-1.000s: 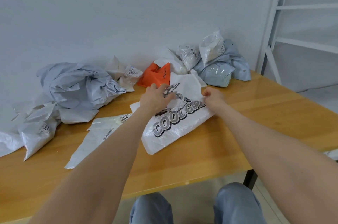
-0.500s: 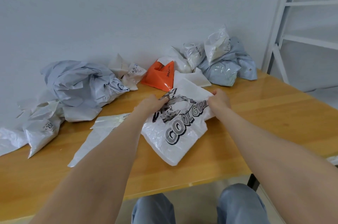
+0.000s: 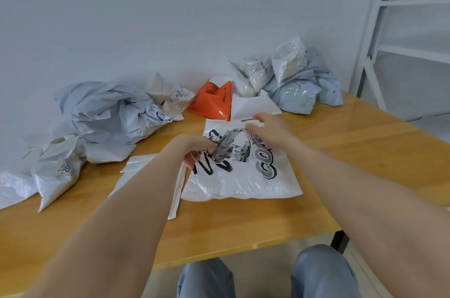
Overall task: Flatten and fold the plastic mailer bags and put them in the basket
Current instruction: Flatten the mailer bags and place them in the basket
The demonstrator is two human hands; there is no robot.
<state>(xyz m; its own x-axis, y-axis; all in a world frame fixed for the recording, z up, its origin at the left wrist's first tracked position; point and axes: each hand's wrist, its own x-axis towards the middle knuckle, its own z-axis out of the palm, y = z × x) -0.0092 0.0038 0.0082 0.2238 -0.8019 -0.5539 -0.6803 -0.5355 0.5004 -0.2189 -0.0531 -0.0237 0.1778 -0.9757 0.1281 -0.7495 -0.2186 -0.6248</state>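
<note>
Printed mailer bag (image 3: 243,176) lies at the middle of the wooden table (image 3: 353,151), directly in front of the person. White glossy plastic, mostly spread flat, lower half wrinkled with bright creases. Black-and-grey artwork and heavy outlined lettering across the upper half; lettering partly hidden by the hands, only "CO" legible. Near edge roughly straight; left side gathered and lifted.

Left hand (image 3: 194,149): fingers curled, gripping a bunched fold of the printed mailer bag at its left edge, plastic pinched up off the table.

Right hand (image 3: 270,129): fingers extended and spread, holding nothing, palm down over the bag's far right corner. Motion-blurred; cannot tell whether it presses the plastic or is just above it.

Flat white bag (image 3: 138,163) beside the printed one on the left, partly under the left forearm, its narrow edge touching the printed bag's left side.

Back of the table, along the wall: orange bag (image 3: 211,103) just beyond the printed bag, a white folded-looking bag (image 3: 253,106) beside it, a large crumpled grey-blue pile (image 3: 107,112) at left, another heap of white and pale blue bags (image 3: 297,88) at right rear. More crumpled white bags (image 3: 56,176) with shipping labels at far left.

White metal shelf frame (image 3: 370,30) stands past the table's right end. Knees in blue trousers (image 3: 321,273) under the near edge
</note>
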